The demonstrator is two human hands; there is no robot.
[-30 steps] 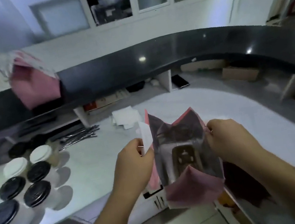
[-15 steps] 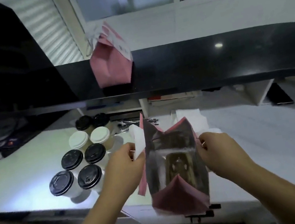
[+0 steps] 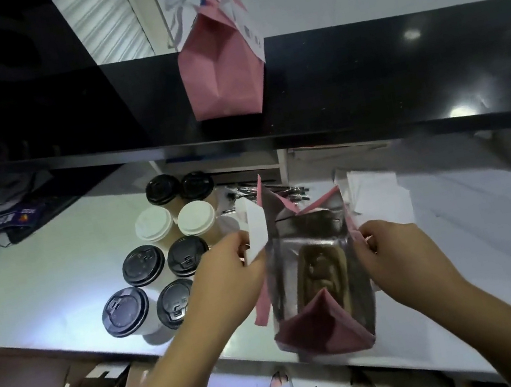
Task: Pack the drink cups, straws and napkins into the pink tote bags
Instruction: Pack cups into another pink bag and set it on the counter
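White counter is seen below a black upper ledge. An open pink bag is held over the near edge, its left rim pinched by the left hand and its right rim by the right hand, both arms reaching forward. Eight lidded cups are counted at left (six black lids, two white). Straws and napkins lie beyond. A second pink bag stands on the ledge.
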